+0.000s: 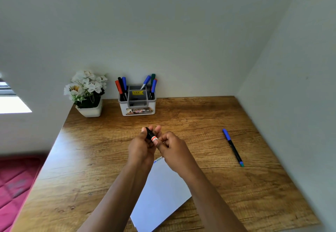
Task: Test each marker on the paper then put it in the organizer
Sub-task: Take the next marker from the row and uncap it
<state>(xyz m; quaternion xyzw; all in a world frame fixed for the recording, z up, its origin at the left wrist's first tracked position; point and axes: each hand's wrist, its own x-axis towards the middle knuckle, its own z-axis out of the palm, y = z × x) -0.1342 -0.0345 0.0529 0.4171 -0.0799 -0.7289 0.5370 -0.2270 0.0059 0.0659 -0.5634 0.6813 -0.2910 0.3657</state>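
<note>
Both hands meet above the middle of the wooden desk [200,115]. My left hand [141,147] grips the black barrel of a marker [150,134] with an orange and white band. My right hand [172,150] pinches the marker's other end, which is hidden by the fingers. A white sheet of paper [161,191] lies under my forearms, with small blue marks near its top corner. The white and grey organizer [137,104] stands at the back against the wall, with several markers upright in its side compartments. A blue-capped marker [233,147] lies on the desk to the right.
A white pot of white flowers [87,93] stands left of the organizer. Walls close off the back and right side of the desk. A red mattress [16,186] lies below the desk's left edge.
</note>
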